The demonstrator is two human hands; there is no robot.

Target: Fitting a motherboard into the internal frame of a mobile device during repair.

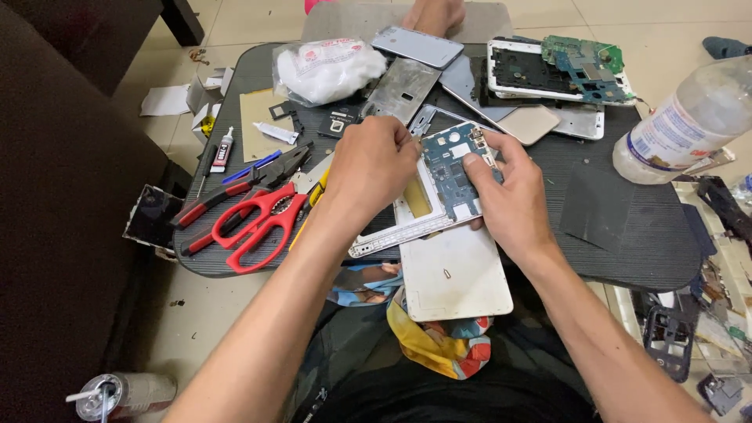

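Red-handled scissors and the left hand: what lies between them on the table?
In the head view, between the red-handled scissors and the left hand lie a yellow-handled tool, partly hidden, and the tips of dark pliers.

A low black table [627, 235] stands on pale floor tiles [235, 23], beside perhaps a dark sofa [55, 157].

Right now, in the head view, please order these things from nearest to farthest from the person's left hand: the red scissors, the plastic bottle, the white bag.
From the left hand:
1. Red scissors, just to its left, lower on the table.
2. White bag, beyond it, toward the table's far edge.
3. Plastic bottle, far across on the right edge.
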